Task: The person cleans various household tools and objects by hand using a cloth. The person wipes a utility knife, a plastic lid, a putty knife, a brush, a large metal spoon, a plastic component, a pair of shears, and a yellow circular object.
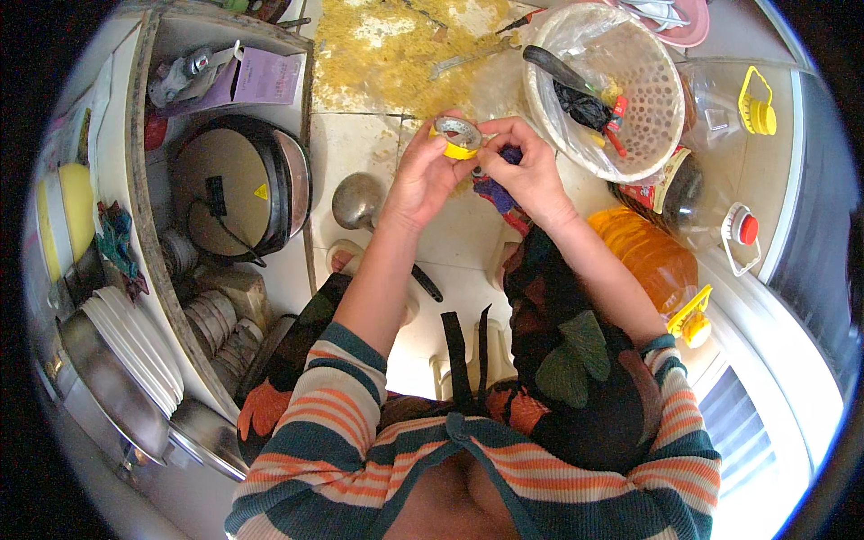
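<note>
My left hand (425,169) holds a small roll of yellow tape (461,150) upright between thumb and fingers. My right hand (523,165) is at the roll's right side, its thumb and index finger pinched together at the tape's edge; whether they hold the loose end is too small to tell. Below my right hand, a purple and red cloth item (496,192) is partly hidden by the hand. A metal ladle (359,201) with a black handle lies on the tiled floor under my left forearm, which covers part of it.
Yellow crumbs (378,61) cover the far floor, with a wrench (469,59) on them. A white perforated basket (648,169) holds a black-handled tool and bags. Large plastic bottles, one with orange liquid (641,250), stand right. At left, an open cabinet (312,169) holds a black appliance (229,189) and stacked bowls.
</note>
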Motion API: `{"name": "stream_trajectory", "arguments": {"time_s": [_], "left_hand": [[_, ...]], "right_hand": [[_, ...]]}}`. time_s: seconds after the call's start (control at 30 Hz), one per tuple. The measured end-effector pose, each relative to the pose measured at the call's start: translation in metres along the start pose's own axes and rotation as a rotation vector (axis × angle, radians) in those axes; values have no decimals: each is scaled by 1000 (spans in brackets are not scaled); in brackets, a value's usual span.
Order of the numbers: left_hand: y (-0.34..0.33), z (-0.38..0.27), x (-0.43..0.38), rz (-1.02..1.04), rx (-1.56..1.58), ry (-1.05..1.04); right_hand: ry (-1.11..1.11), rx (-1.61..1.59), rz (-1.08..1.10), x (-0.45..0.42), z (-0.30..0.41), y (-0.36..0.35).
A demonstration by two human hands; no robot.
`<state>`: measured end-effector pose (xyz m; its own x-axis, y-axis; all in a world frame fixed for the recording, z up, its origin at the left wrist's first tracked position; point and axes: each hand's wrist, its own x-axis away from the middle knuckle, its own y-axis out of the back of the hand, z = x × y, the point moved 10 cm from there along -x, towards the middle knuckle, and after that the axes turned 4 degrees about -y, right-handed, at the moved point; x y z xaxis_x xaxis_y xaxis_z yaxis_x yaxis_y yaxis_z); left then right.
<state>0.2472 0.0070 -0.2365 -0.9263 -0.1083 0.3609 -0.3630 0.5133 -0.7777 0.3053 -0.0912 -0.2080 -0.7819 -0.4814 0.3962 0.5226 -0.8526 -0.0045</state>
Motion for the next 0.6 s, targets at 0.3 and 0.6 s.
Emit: {"name": "stream_trajectory", "arguments": {"time_s": [0.3, 0.6], "left_hand": [[-7, 3, 0, 0, 61, -25], [3, -11, 3, -54, -28, -116]], "right_hand": [[-120, -275, -42, 0, -13, 4], [-97, -86, -109, 10, -1, 7]]}}
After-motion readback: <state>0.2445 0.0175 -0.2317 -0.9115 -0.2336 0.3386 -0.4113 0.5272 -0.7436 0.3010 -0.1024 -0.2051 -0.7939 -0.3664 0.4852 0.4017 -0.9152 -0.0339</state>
